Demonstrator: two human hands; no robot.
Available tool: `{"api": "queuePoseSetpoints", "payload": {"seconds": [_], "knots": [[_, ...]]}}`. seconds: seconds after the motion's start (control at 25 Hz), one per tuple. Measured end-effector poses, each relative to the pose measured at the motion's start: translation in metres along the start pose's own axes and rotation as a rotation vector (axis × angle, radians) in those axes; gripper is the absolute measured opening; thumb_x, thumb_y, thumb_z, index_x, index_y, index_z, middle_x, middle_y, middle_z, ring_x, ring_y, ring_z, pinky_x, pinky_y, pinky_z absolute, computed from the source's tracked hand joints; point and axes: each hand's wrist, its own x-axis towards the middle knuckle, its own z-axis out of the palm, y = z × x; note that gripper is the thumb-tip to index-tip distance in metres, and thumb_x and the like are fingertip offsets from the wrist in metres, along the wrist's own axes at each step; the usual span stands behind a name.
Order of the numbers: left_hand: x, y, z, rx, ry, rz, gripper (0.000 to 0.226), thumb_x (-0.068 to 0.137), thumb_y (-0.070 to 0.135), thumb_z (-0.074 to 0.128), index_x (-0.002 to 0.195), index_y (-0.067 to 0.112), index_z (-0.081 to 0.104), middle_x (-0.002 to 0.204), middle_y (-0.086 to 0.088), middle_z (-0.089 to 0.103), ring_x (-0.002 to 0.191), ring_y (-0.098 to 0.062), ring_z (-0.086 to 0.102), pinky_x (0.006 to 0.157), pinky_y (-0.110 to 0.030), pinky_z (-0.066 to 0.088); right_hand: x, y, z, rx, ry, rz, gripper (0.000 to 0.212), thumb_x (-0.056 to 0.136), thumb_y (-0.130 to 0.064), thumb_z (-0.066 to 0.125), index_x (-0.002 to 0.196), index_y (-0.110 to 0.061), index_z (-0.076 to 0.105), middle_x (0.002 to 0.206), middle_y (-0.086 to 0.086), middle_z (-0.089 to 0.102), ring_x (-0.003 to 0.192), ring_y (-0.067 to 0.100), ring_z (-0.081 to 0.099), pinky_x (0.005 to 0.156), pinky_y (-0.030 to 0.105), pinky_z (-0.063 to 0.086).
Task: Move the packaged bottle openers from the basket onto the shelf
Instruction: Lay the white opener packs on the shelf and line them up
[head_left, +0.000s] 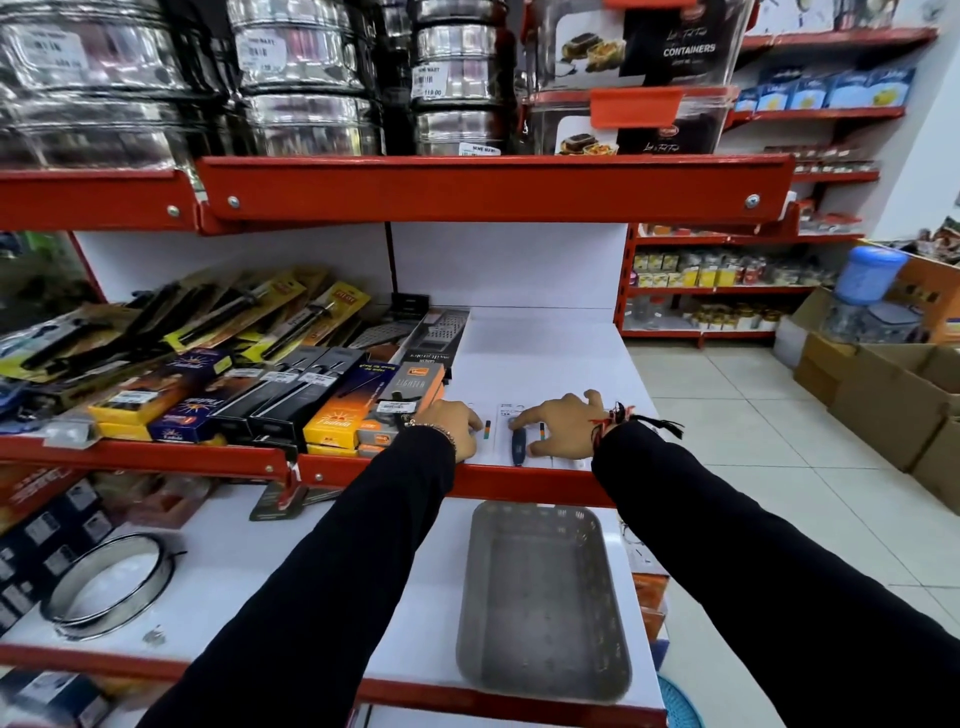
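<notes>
Resting on the white shelf (545, 353) at its front edge, two packaged bottle openers lie side by side on their white backing cards. The right-hand package (519, 441) shows a dark blue handle pointing toward the red shelf lip (519, 480); the left-hand package (480, 431) is mostly covered, with only a strip of card and a small coloured marking showing.

The left hand (452, 421) lies palm down on the left package, fingers bent and pressing onto the card — a flat press, not a pinch. The right hand (558, 423) sits on the right package with fingers spread, the index fingertip touching the card near the top of the blue handle; whether the thumb hooks under the card edge cannot be told. Both arms wear black sleeves, with a beaded bracelet (436, 428) on the left wrist and red and black threads (618, 421) on the right.

One level down, the grey plastic basket (540, 597) stands on the lower shelf, directly below the hands, and nothing is visible inside it. Just left of the left hand, boxed lighters (400, 405) and other boxed goods fill the shelf — touching the left package's side as far as can be seen.
</notes>
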Motion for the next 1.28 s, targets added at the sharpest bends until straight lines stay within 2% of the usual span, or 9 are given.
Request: {"api": "queuePoseSetpoints", "payload": {"seconds": [0.32,0.52,0.68,0.8,1.0,1.08,1.2,1.28], "knots": [[-0.002,0.002,-0.001,-0.03,0.009,-0.009,0.042,0.088,0.013,0.06,0.127,0.025,0.066,0.137,0.002,0.063,0.129,-0.02,0.055,0.111,-0.034,0.044,0.006,-0.002,0.007,0.025,0.036,-0.01,0.049,0.087,-0.048,0.056,0.136,-0.048,0.05,0.147,-0.009,0.052,0.132,0.028,0.048,0.112,0.059,0.015],[-0.009,0.006,-0.002,-0.01,0.011,-0.02,0.04,0.089,0.019,0.059,0.128,0.027,0.065,0.138,0.001,0.061,0.129,-0.022,0.054,0.11,-0.034,0.044,-0.005,0.005,0.005,0.081,0.081,0.026,0.052,0.09,-0.052,0.054,0.14,-0.044,0.045,0.145,-0.002,0.053,0.134,0.028,0.047,0.115,0.059,0.009],[-0.014,0.026,-0.003,-0.044,0.092,0.03,0.037,0.091,0.022,0.056,0.127,0.025,0.065,0.133,-0.007,0.063,0.122,-0.027,0.058,0.101,-0.033,0.046,-0.029,0.036,-0.007,0.114,0.124,0.123,0.051,0.093,-0.055,0.049,0.142,-0.041,0.043,0.146,-0.002,0.05,0.136,0.024,0.046,0.116,0.057,0.01],[-0.012,0.056,0.0,-0.09,0.083,0.111,0.041,0.091,0.021,0.055,0.131,0.024,0.061,0.137,-0.01,0.06,0.123,-0.03,0.057,0.099,-0.036,0.048,-0.046,0.065,-0.008,0.08,0.096,0.221,0.048,0.097,-0.048,0.042,0.144,-0.036,0.04,0.146,-0.002,0.05,0.135,0.023,0.048,0.114,0.053,0.016],[-0.007,0.098,0.012,-0.104,0.006,0.201,0.042,0.093,0.035,0.057,0.134,0.027,0.06,0.144,-0.003,0.056,0.13,-0.027,0.053,0.104,-0.035,0.046,-0.065,0.096,0.0,0.037,0.013,0.311,0.045,0.094,-0.03,0.043,0.14,-0.029,0.047,0.14,0.0,0.055,0.131,0.027,0.05,0.105,0.05,0.023],[-0.006,0.108,0.018,-0.096,-0.032,0.2,0.048,0.091,0.041,0.058,0.137,0.028,0.057,0.148,-0.001,0.052,0.133,-0.026,0.05,0.107,-0.036,0.043,-0.068,0.1,0.005,0.048,-0.002,0.294,0.046,0.091,-0.037,0.049,0.136,-0.03,0.051,0.136,0.0,0.058,0.127,0.027,0.052,0.098,0.048,0.026],[-0.007,0.113,0.023,-0.064,-0.054,0.162,0.056,0.088,0.044,0.062,0.141,0.03,0.053,0.149,-0.002,0.05,0.134,-0.026,0.05,0.107,-0.039,0.043,-0.067,0.1,0.014,0.059,-0.01,0.281,0.051,0.088,-0.053,0.053,0.138,-0.043,0.047,0.141,-0.006,0.053,0.131,0.023,0.05,0.103,0.049,0.026],[-0.008,0.111,0.022,-0.06,-0.055,0.156,0.057,0.087,0.041,0.064,0.142,0.03,0.052,0.148,-0.003,0.051,0.132,-0.027,0.051,0.105,-0.038,0.044,-0.064,0.099,0.017,0.072,0.005,0.274,0.053,0.087,-0.055,0.053,0.139,-0.046,0.046,0.144,-0.008,0.051,0.132,0.021,0.049,0.104,0.049,0.026]]}}
